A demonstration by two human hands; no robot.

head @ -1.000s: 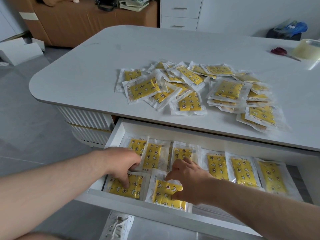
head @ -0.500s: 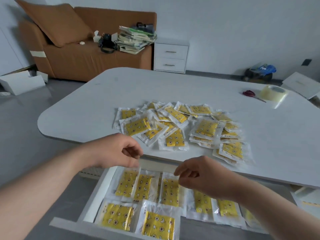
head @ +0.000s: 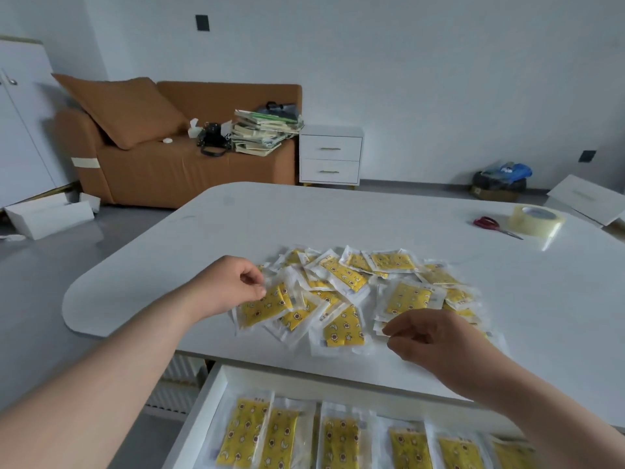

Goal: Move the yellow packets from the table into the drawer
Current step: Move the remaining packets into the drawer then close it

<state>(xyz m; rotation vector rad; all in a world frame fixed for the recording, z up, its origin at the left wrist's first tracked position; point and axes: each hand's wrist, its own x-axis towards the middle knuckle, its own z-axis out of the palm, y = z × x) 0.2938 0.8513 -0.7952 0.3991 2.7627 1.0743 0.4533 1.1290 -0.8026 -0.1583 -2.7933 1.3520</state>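
Both bare forearms reach forward from near edge. Left hand (head: 230, 287) farther out, knuckles up, fingers curled, thumb and forefinger tips pinched close. Right hand (head: 431, 336) nearer, lower right, fingers loosely curled, thumb and forefinger tips slightly apart, pointing left. Hands well apart.

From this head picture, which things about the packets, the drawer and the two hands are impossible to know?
- Number of packets in the pile: they overlap, and the right hand covers some.
- Front of the drawer: the bottom edge of the head view cuts it off.
- Left hand: its fingers touch a packet edge, but whether they grip it is unclear.
- Print on the packets: too small.
- Right palm: turned away.
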